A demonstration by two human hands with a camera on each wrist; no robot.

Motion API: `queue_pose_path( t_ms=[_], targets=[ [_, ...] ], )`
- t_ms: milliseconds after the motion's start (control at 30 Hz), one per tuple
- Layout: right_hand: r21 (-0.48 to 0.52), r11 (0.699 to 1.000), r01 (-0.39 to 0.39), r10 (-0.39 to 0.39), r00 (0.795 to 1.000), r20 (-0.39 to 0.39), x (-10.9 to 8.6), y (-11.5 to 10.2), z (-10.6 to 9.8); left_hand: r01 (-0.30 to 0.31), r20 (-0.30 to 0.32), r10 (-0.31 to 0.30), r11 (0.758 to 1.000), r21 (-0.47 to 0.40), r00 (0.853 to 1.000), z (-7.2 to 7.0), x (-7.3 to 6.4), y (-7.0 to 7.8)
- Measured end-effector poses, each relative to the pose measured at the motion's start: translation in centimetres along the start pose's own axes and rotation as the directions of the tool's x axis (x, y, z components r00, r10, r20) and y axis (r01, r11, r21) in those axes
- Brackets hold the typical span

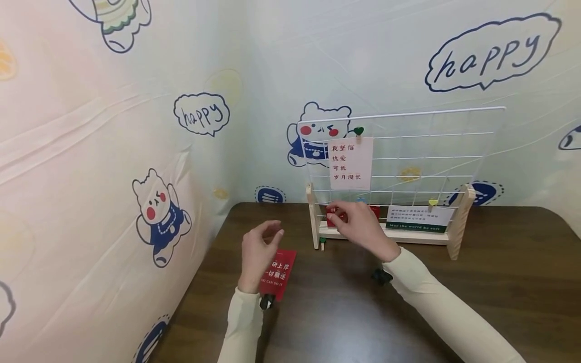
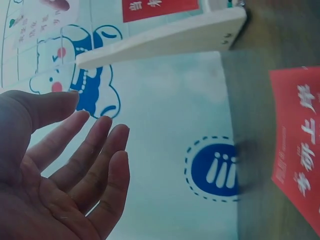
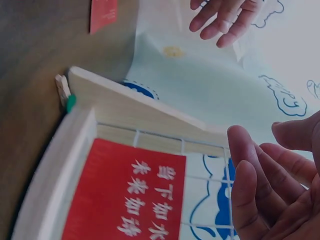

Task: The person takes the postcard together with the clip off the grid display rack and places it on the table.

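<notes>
My left hand [image 1: 258, 257] hovers over a red card [image 1: 282, 269] with white writing on the table, its fingers loosely bent and holding nothing. In front of the white wire grid rack [image 1: 422, 133], my right hand [image 1: 365, 232] is raised with bent fingers and nothing between them. Beside it, a second red card [image 3: 130, 195] stands at the grid's lower left, partly hidden by that hand in the head view. A small clothespin with a green top [image 1: 323, 243] lies on the table by the rack's left wooden foot [image 1: 312, 217].
A pale card [image 1: 351, 164] hangs high on the grid from a green heart clothespin [image 1: 358, 132]. At lower right, a white and green card [image 1: 418, 219] carries a yellow heart clothespin [image 1: 432, 202]. Behind the brown table [image 1: 336, 312] hangs a printed curtain [image 1: 258, 65].
</notes>
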State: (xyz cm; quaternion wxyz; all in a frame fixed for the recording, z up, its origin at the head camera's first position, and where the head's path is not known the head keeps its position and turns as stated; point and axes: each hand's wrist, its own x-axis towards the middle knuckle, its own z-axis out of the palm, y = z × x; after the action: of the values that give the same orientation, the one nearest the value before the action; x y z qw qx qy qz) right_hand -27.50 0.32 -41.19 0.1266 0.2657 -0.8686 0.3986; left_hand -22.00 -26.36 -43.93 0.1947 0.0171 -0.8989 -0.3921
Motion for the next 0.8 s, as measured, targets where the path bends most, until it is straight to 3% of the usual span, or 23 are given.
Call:
queue_pose_path(
  t_ms=[433, 800],
  targets=[
    [0.015, 1.000, 0.012, -0.011, 0.998, -0.057, 1.1, -0.6, -2.3, -0.049, -0.020, 0.048, 0.997, -0.062, 0.999, 0.9, 0.7, 2.3],
    [0.007, 0.998, 0.056, -0.055, 0.991, -0.122, 2.4, -1.3, -3.8, -0.088, -0.057, 0.079, 0.982, -0.168, 0.995, 1.2, 1.8, 4.7]
  ],
)
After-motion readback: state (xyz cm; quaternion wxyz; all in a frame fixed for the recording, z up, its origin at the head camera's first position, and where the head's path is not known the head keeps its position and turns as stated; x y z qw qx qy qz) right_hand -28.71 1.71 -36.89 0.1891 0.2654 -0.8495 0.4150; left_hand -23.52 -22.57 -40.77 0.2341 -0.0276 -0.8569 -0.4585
